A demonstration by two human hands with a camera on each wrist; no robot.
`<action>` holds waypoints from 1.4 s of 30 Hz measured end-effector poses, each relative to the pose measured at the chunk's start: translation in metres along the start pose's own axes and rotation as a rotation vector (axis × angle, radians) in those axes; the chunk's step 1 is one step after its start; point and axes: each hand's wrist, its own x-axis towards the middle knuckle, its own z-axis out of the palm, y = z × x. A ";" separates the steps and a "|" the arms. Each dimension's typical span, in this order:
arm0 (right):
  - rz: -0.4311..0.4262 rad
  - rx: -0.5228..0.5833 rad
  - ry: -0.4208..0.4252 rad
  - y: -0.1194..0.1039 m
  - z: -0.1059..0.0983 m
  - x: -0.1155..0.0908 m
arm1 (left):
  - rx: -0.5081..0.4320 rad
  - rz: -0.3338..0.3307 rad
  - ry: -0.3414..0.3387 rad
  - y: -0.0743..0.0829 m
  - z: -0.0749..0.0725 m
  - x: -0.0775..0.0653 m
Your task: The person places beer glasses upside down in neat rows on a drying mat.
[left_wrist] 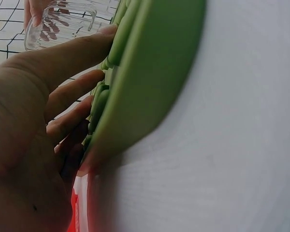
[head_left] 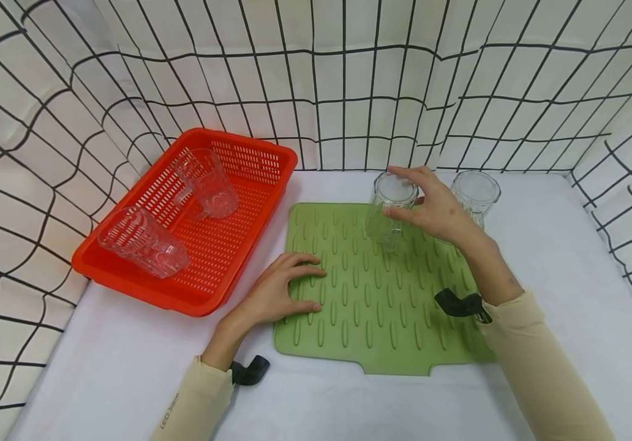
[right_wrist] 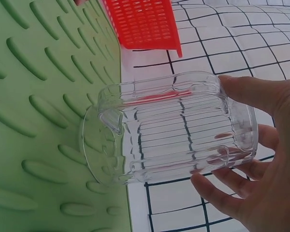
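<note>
My right hand (head_left: 448, 214) grips a clear glass mug (head_left: 380, 222) near its upturned base, thumb on one side and fingers round the other. The mug stands mouth down at the back of the green ribbed drying mat (head_left: 357, 312); in the right wrist view its rim is right at the mat's surface. Another upside-down glass mug (head_left: 477, 187) stands just right of this hand, which partly hides it. My left hand (head_left: 274, 294) rests on the mat's left edge, thumb and fingers spread and holding nothing. The left wrist view shows its fingertips (left_wrist: 106, 30) at the ribs.
A red perforated plastic basket (head_left: 222, 251) stands at the left, its corner close to my left forearm. Inside lie two clear glass mugs, one toward the back (head_left: 217, 187) and one toward the front (head_left: 147, 245). Black-checked white cloth (head_left: 343, 79) hangs around the white table (head_left: 305, 404).
</note>
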 end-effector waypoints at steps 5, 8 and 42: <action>-0.006 -0.022 0.006 0.002 0.000 0.000 | 0.009 0.000 0.001 0.000 0.000 0.001; -0.017 -0.032 0.015 0.002 -0.001 0.000 | 0.012 -0.002 0.001 0.000 0.000 0.002; -0.130 0.049 0.269 0.000 -0.005 -0.044 | 0.004 -0.008 0.028 0.005 0.002 -0.001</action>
